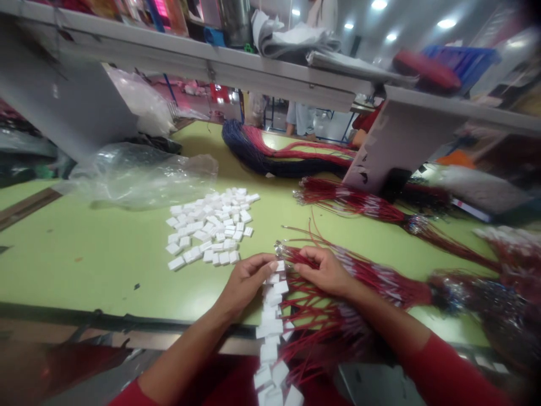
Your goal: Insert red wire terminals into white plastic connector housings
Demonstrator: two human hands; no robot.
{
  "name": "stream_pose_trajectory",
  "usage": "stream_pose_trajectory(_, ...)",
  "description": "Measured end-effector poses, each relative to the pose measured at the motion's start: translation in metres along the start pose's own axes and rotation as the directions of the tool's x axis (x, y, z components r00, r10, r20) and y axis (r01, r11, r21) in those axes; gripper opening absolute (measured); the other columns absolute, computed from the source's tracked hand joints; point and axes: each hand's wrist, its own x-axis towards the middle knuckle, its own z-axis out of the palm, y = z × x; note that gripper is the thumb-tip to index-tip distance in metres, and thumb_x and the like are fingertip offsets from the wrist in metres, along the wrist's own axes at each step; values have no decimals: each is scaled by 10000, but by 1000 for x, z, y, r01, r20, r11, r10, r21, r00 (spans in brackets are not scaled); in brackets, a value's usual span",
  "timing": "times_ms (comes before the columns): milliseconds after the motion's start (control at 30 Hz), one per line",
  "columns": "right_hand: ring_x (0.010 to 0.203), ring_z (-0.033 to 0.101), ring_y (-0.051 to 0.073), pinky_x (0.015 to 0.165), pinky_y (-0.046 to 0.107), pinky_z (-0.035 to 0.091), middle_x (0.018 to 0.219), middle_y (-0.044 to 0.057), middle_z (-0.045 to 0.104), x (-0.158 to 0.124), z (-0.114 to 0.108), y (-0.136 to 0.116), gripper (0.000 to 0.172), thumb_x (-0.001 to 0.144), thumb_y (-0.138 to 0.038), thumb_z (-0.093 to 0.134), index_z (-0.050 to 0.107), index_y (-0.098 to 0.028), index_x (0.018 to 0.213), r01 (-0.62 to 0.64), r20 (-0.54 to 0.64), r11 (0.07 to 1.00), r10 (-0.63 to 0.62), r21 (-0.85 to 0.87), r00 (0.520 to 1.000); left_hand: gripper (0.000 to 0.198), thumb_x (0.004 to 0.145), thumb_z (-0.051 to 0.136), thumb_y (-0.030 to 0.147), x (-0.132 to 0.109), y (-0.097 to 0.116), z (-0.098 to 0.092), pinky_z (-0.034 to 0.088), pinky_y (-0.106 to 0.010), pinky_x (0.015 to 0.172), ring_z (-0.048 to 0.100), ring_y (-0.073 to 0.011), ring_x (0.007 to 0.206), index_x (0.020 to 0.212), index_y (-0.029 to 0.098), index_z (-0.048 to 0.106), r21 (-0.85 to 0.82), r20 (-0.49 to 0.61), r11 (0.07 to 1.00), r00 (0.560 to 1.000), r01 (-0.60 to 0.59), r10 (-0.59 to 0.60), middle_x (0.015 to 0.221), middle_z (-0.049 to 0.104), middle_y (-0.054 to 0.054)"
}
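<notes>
Between the thumb and fingers of my left hand (252, 272) is a small white connector housing (280, 266). My right hand (324, 270) is pinched on red wires (310, 255) just to its right, with their metal-tipped ends pointing left. Below my hands, a column of white connectors (270, 327) joined to red wires (313, 321) runs down over the table edge. To the left of my hands lies a loose pile of white connector housings (211, 223). Whether a wire tip sits inside the held housing cannot be made out.
A clear plastic bag (143, 175) lies on the green table (101, 254) at the left. Behind are blue and pink wire bundles (262, 149). More red wire bundles (372, 206) stretch to the right. A shelf (203, 59) crosses above, resting on upright panels.
</notes>
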Motion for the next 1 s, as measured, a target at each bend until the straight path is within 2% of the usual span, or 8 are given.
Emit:
stream_pose_trajectory(67, 598, 480, 112, 570, 223, 381, 678, -21, 558, 0, 1, 1, 168, 798, -314, 651, 598, -160, 760, -3, -3, 1000, 3, 5, 1000, 212, 860, 673, 388, 0, 0, 1, 536, -304, 723, 671, -181, 763, 961, 214, 740, 6, -1, 1000, 1000, -2, 2, 893, 759, -47)
stream_pose_trajectory(233, 628, 510, 123, 599, 232, 412, 715, -10, 593, 0, 4, 4, 162, 793, -316, 658, 611, -161, 787, -10, -14, 1000, 10, 19, 1000, 198, 856, 680, 365, 0, -4, 1, 522, -319, 781, 671, -203, 851, 952, 207, 751, 187, -59, 976, 990, -114, 127, 940, 761, -56)
stream_pose_trajectory(300, 629, 506, 121, 596, 229, 410, 712, -12, 590, 0, 3, 4, 165, 795, -320, 662, 615, -162, 785, -7, 10, 1000, 7, 16, 1000, 184, 848, 686, 359, 1, -4, 1, 523, -311, 740, 667, -194, 800, 928, 205, 746, 144, -55, 986, 994, -87, 95, 901, 758, -49)
stream_pose_trajectory(433, 599, 483, 110, 567, 221, 381, 678, -23, 563, 1, 0, 5, 205, 803, -349, 679, 597, -164, 771, 9, 55, 999, -12, 52, 998, 155, 831, 702, 358, 2, 1, 4, 517, -285, 659, 648, -163, 694, 870, 210, 725, -59, -28, 998, 999, 24, -25, 806, 743, -31)
stream_pose_trajectory(500, 580, 472, 106, 546, 219, 368, 656, -29, 551, 0, -1, 6, 238, 807, -377, 687, 581, -169, 764, 5, 37, 996, -8, 84, 999, 174, 831, 702, 371, 2, 3, 4, 521, -295, 674, 652, -168, 708, 887, 208, 729, -55, -23, 998, 999, 39, -40, 824, 745, -40)
stream_pose_trajectory(700, 562, 450, 104, 528, 220, 342, 642, -34, 533, -2, 0, 5, 266, 832, -418, 663, 570, -175, 783, -34, 61, 992, 26, 123, 998, 198, 846, 681, 357, 0, 0, 5, 506, -349, 842, 659, -214, 894, 957, 209, 751, 196, -87, 970, 983, -141, 160, 940, 740, -61)
stream_pose_trajectory(867, 574, 413, 102, 542, 223, 329, 647, -43, 481, -2, -1, 5, 222, 844, -371, 654, 571, -174, 784, 21, 83, 998, -26, 63, 996, 167, 865, 663, 346, -1, -4, 9, 528, -340, 773, 669, -202, 822, 950, 212, 716, 38, -91, 995, 991, -92, 95, 884, 732, -42)
stream_pose_trajectory(1000, 610, 458, 115, 584, 229, 375, 690, -27, 531, -2, -1, 3, 232, 851, -395, 646, 588, -175, 803, 46, 90, 997, -51, 57, 995, 145, 872, 656, 318, 2, -4, 4, 507, -347, 820, 647, -205, 877, 932, 216, 739, 245, -66, 936, 959, -254, 277, 914, 710, -50)
